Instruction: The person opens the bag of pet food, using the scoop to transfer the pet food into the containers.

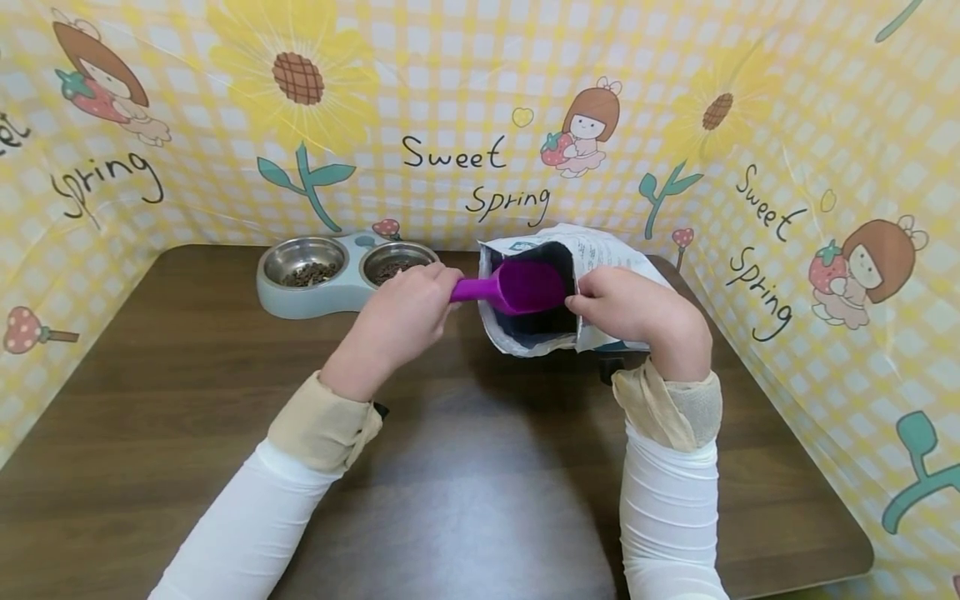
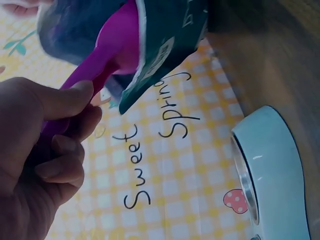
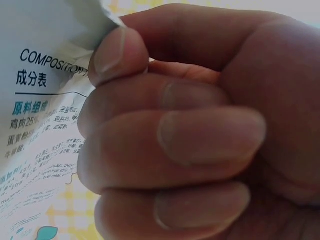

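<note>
My left hand (image 1: pixel 408 312) grips the handle of a purple scoop (image 1: pixel 528 287), whose bowl reaches into the mouth of a pet food bag (image 1: pixel 615 250). The bag is white and teal with a dark inside, and its opening faces left. At the near edge of that opening, my right hand (image 1: pixel 637 308) pinches the bag's rim between thumb and finger. Up close in the right wrist view, the other fingers (image 3: pixel 170 140) are curled beside the printed panel. What lies deep in the bag is hidden.
Left of the bag stands a light blue double feeder (image 1: pixel 311 304) with two steel bowls, both holding brown kibble (image 1: pixel 309 273). Everything rests on a dark wooden table (image 1: pixel 450 467). A yellow checked cloth (image 1: pixel 450 100) hangs at the back and sides.
</note>
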